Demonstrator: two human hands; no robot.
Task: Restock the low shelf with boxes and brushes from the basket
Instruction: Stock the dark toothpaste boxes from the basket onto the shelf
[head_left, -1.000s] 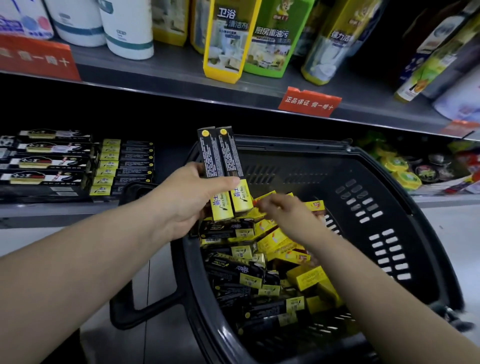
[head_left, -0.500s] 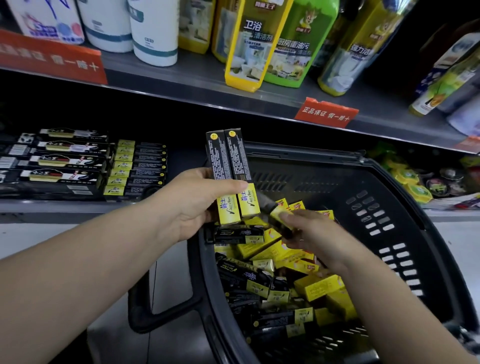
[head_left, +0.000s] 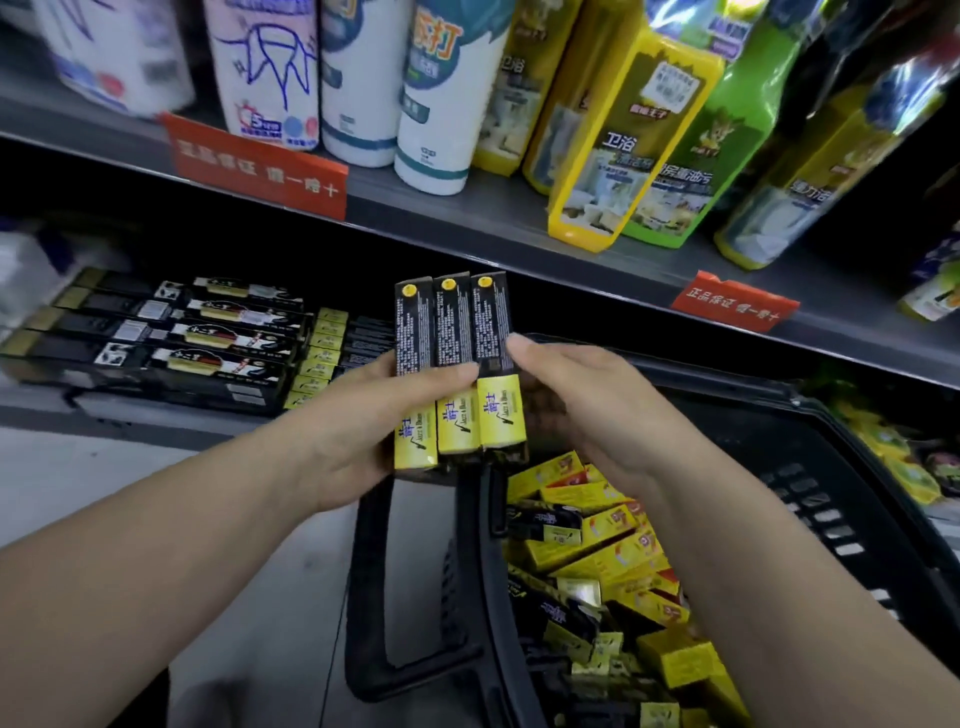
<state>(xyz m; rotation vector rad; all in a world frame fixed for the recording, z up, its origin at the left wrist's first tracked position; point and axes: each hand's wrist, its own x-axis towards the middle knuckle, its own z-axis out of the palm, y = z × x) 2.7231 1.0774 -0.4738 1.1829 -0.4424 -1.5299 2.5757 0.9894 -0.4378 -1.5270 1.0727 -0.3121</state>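
Note:
Three long black-and-yellow boxes (head_left: 457, 364) stand upright side by side, fanned in my left hand (head_left: 363, 415), which grips them from the left and behind. My right hand (head_left: 576, 400) presses against the right edge of the rightmost box, fingers curled around it. Below sits the black plastic basket (head_left: 831, 519), holding several more black and yellow boxes (head_left: 597, 561). The low shelf (head_left: 130, 410) at left carries rows of black boxes (head_left: 182, 338) and a stack of the same black-and-yellow boxes (head_left: 322, 353).
The upper shelf (head_left: 467, 223) holds white paper rolls and yellow and green cleaner bottles, with red price tags (head_left: 254, 166) on its edge. The basket's handle (head_left: 410, 597) hangs down in front. Yellow tins (head_left: 883, 457) lie on the low shelf at right.
My right hand lifted a third box out of the basket and set it beside the two in my left hand. The view moved closer to the shelf.

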